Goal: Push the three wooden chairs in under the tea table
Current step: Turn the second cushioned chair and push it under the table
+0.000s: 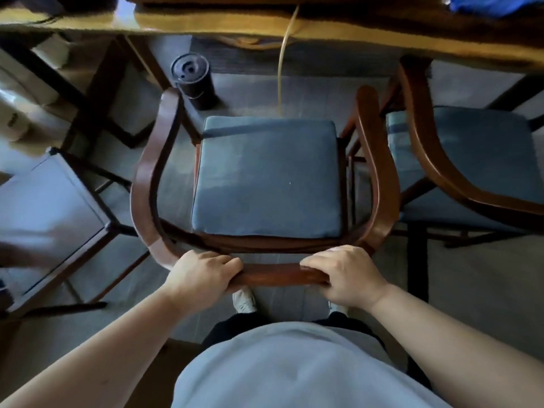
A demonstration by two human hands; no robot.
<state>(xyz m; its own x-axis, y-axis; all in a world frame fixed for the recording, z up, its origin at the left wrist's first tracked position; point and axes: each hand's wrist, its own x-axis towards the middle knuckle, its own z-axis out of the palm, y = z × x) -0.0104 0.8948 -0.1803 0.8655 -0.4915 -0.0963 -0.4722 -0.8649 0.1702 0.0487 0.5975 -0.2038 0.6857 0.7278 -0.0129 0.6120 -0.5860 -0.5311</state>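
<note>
Fingers [228, 262] of the left hand [203, 273] and of the right hand [343, 275] are clenched over the curved back rail of the middle chair [266, 175], one on each side of its centre. Its blue seat lies straight ahead of both hands, front edge short of the bench [294, 28] near edge, so the push runs directly forward. A second chair [471, 160] sits just to the right, partly under that edge; a third seat [50, 201] stands left. No readable writing or brand shows.
</note>
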